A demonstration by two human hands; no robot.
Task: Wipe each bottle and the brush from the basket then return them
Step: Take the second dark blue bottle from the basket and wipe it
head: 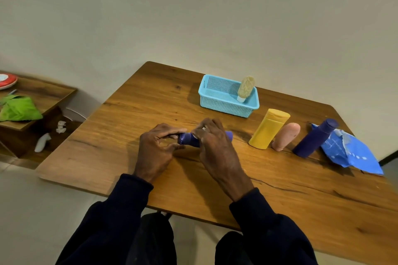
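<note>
Head view: both hands on a purple bottle

A small purple plastic bottle (190, 139) lies on its side, held low over the brown wooden worktop (133, 114). The left hand (156, 147) pinches its left end. The right hand (213, 142) has its grip closed around the middle, with something white under the fingertips (199, 133). Further right stand a yellow flip-cap bottle (269, 128), a pink rounded tube (286, 136) and a dark purple cylindrical bottle (314, 139). Behind, a light blue perforated plastic basket (217, 101) holds a beige tube (245, 89).
</note>
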